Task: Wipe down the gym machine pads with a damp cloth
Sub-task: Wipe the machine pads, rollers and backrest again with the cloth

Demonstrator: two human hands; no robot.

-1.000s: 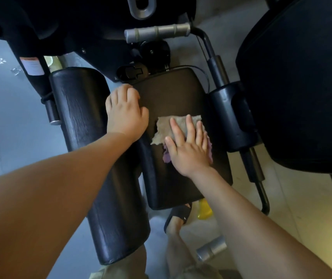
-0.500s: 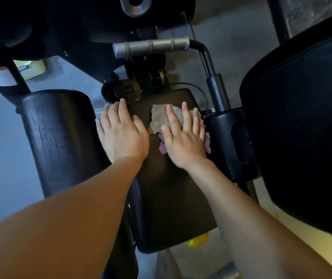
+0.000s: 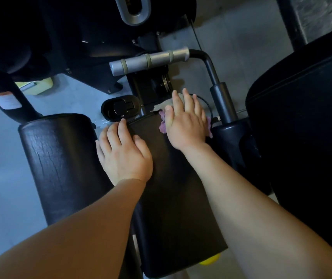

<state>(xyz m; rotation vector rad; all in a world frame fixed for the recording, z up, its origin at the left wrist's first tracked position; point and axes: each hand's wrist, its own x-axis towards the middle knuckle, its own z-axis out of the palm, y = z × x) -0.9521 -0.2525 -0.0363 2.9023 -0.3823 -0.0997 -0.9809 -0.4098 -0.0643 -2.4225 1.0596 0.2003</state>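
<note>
Both hands lie flat on the seat pad [image 3: 177, 198]. Since half a second ago the right hand [image 3: 185, 123] has slid the cloth [image 3: 162, 125] up to the pad's far edge, where its beige corner now pokes past the rim; the fingers are straight and close together, pressing it down. The left hand [image 3: 124, 154] stays on the pad's left edge, fingers straight and slightly spread, holding nothing.
</note>
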